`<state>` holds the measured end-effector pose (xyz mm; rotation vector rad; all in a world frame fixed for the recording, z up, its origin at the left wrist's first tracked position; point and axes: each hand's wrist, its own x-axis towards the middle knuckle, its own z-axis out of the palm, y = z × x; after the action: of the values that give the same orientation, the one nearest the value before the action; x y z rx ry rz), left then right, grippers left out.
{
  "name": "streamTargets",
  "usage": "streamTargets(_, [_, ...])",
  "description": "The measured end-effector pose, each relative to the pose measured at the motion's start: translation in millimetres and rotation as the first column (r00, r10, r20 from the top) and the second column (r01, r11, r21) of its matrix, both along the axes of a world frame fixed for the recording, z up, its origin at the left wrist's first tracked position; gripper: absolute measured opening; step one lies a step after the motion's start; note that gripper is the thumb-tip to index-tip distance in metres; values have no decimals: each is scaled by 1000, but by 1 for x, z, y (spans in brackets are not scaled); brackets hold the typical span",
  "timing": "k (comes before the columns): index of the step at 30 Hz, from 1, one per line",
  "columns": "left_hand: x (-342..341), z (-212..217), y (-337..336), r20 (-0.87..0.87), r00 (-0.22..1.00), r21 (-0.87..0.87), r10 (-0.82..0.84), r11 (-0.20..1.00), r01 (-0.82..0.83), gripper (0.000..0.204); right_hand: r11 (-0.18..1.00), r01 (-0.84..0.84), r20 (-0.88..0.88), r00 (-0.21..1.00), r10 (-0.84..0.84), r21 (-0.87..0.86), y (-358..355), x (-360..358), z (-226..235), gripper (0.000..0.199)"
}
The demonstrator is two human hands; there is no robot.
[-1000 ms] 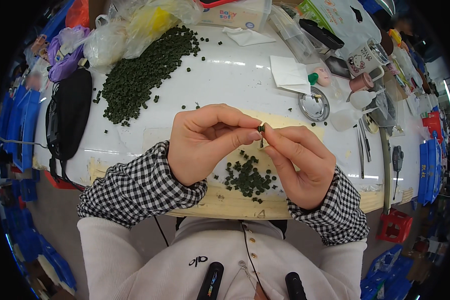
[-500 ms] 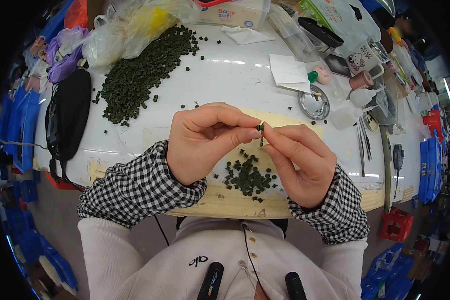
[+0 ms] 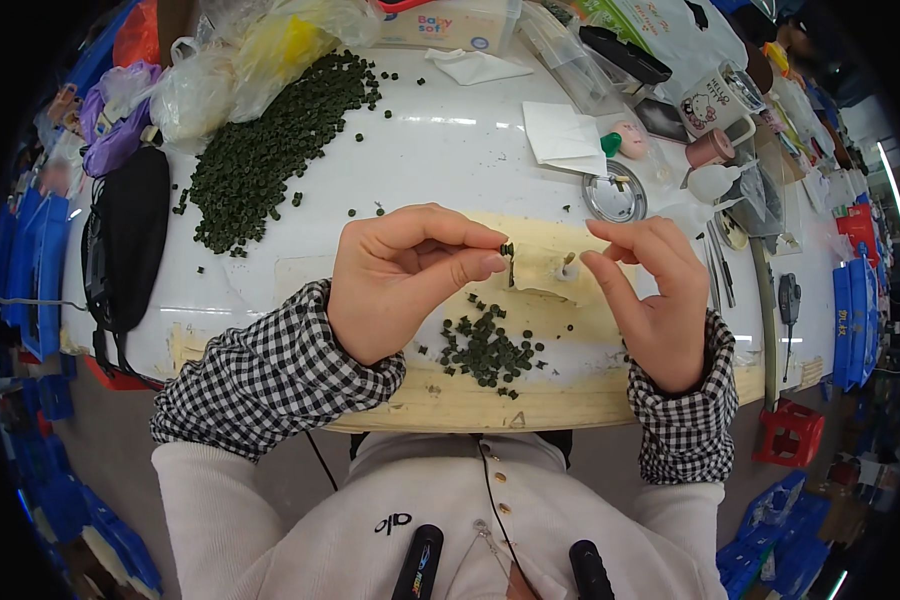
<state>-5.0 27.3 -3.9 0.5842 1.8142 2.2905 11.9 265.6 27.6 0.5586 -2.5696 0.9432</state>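
Observation:
My left hand (image 3: 390, 285) pinches a small dark green spool-shaped piece (image 3: 507, 250) between thumb and fingertips. A thin dark part hangs below those fingertips; I cannot make out what it is. To the right, my right hand (image 3: 663, 300) is raised with thumb and forefinger apart, nothing visible between them. Between the hands lies a cream-coloured block or roll (image 3: 542, 275) with a small nub on it, close to the right fingertips. Nearer me, a small heap of dark green pieces (image 3: 488, 350) lies on the table, partly over cream tape.
A large heap of similar green pieces (image 3: 270, 150) spreads at the far left, beside plastic bags (image 3: 195, 105) and a black pouch (image 3: 130, 240). Toward the right stand a round metal dish (image 3: 613, 198), white paper (image 3: 560, 135), a mug (image 3: 715, 100), tweezers (image 3: 712, 270) and a screwdriver (image 3: 789, 300).
My right hand has drawn away to the right from the left fingertips, and its fingers have parted. The cream block now shows between the hands. The left hand keeps its pinch.

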Motion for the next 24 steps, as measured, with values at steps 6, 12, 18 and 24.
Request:
streamTargets(6, [-1, -2, 1, 13, 1000, 0, -7, 1000, 7, 15, 998, -29, 31, 999, 27, 61, -4, -4, -8, 12])
streamTargets(12, [-1, -2, 0, 8, 999, -23, -45, 999, 45, 16, 999, 35, -106, 994, -39, -41, -8, 11, 21, 10])
streamTargets(18, [1, -4, -1, -18, 994, -62, -107, 992, 106, 20, 940, -253, -134, 965, 227, -229, -13, 7, 25, 13])
streamTargets(24, [2, -3, 0, -41, 989, -98, -141, 986, 137, 21, 822, -268, 4, 950, 312, -503, -25, 6, -1, 13])
